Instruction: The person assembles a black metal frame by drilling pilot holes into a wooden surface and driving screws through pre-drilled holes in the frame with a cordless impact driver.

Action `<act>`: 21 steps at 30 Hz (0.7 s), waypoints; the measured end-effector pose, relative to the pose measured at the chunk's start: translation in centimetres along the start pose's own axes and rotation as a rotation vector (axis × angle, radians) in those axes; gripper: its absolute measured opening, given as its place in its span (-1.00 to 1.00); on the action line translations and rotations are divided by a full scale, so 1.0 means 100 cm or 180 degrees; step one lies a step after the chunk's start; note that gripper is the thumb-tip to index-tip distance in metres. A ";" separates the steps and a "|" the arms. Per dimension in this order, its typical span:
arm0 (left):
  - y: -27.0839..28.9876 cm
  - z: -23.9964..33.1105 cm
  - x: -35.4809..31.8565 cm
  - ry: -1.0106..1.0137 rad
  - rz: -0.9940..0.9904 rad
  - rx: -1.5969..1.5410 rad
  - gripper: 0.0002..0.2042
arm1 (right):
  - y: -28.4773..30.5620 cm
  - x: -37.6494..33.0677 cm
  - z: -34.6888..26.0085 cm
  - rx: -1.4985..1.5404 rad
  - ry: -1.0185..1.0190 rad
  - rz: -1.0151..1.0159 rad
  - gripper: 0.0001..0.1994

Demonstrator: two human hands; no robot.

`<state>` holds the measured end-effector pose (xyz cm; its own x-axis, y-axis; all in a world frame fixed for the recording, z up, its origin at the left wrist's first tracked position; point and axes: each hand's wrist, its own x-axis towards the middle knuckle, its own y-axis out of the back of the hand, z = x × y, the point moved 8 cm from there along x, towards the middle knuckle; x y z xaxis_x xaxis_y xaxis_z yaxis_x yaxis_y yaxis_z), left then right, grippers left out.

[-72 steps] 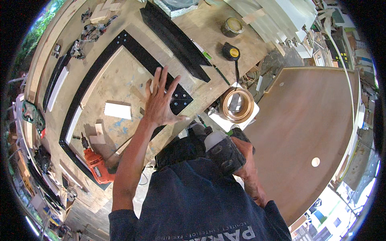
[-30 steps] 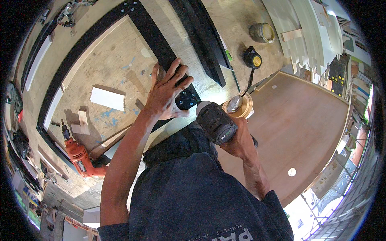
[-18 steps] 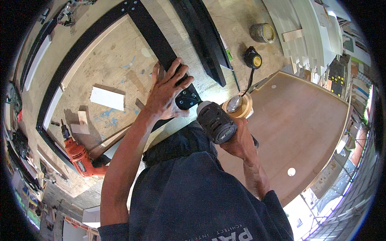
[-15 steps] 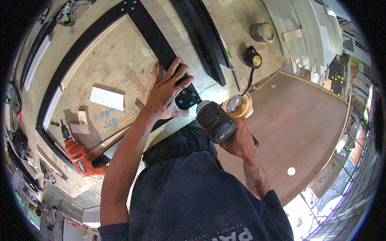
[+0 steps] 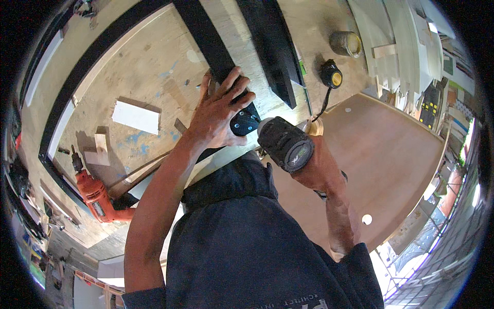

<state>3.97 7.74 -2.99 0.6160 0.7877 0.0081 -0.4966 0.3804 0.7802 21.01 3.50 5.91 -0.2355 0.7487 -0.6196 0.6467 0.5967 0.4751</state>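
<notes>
My left hand [image 5: 215, 114] is wrapped round the end of a black bar of a frame [image 5: 208, 38], thumb below and fingers over the top. Beside the thumb, a black corner piece [image 5: 244, 125] shows several small shiny screw heads. My right hand [image 5: 323, 172] grips a dark cordless drill [image 5: 284, 142], held level with its nose against or very close to the right end of that corner. The bit's tip is too small to make out. Behind the drill and hand, a round, light-coloured container [image 5: 315, 127] is mostly hidden.
An orange corded drill [image 5: 96, 198] lies at the left near wood offcuts [image 5: 102, 149] and a white block [image 5: 136, 117]. Another black bar [image 5: 272, 51], a tape measure [image 5: 331, 74] and a tin [image 5: 346, 44] are beyond. A brown panel [image 5: 381, 165] spreads right.
The drill has turned a little and shifted right, and my right wrist has swung with it, covering more of the round container. My left hand keeps its hold. The whole view has shifted slightly.
</notes>
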 end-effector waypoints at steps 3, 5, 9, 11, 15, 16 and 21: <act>-0.003 0.001 0.000 0.0086 -0.0048 -0.0020 -0.08 | 0.006 0.002 -0.009 -0.0055 -0.0150 -0.0153 -0.68; -0.004 0.000 -0.002 0.0161 -0.0050 -0.0126 -0.09 | 0.005 0.002 -0.012 -0.0085 -0.0340 -0.0266 -0.67; -0.002 -0.002 -0.004 0.0171 -0.0030 -0.0288 -0.08 | 0.001 0.001 -0.009 -0.0047 -0.0492 -0.0365 -0.67; -0.004 -0.002 -0.004 0.0144 -0.0022 -0.0281 -0.07 | 0.000 0.001 -0.006 -0.0008 -0.0473 -0.0373 -0.65; -0.003 -0.002 -0.004 0.0113 0.0057 -0.0339 -0.06 | 0.000 0.003 -0.007 -0.0103 -0.0286 -0.0367 -0.64; -0.003 -0.002 -0.004 0.0101 0.0081 -0.0337 -0.06 | 0.000 0.004 -0.009 -0.0171 -0.0209 -0.0362 -0.65; -0.001 -0.002 -0.003 0.0037 0.0131 -0.0270 -0.06 | -0.001 0.007 -0.015 -0.0026 -0.0262 -0.0328 -0.70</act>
<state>3.75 7.54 -3.19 0.5872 0.8089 0.0312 -0.5716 0.3870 0.7236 19.72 4.43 6.39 -0.2398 0.6574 -0.7143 0.6161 0.6717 0.4113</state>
